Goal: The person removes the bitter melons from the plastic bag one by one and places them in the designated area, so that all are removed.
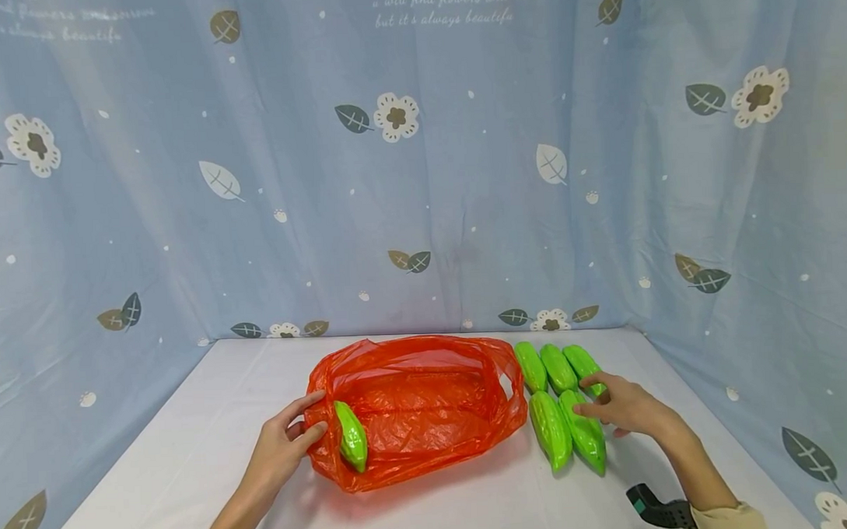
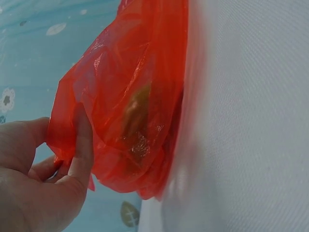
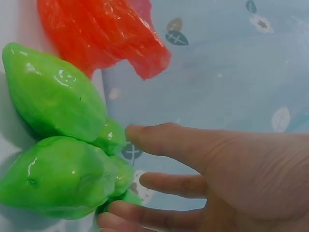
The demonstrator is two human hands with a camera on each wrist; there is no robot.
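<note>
A red plastic bag (image 1: 430,456) lies spread on the table, its mouth toward the head camera. My left hand (image 1: 283,444) pinches its left edge between thumb and fingers; the left wrist view shows the film (image 2: 111,72) between them. Inside, at the left end, lies one glossy green gourd-like fruit (image 1: 352,437), seen dimly through the plastic. More such green fruits (image 1: 551,430) lie in two rows right of the bag. My right hand (image 1: 627,404) hovers over the right side of this group, fingers spread, near the front right fruit (image 1: 585,434), holding nothing.
A white-covered table (image 1: 192,452) bears everything. Blue curtain (image 1: 462,177) with leaf and flower prints encloses the back and both sides. The right forearm wears a dark wrist strap (image 1: 659,509) and a beige sleeve (image 1: 728,518).
</note>
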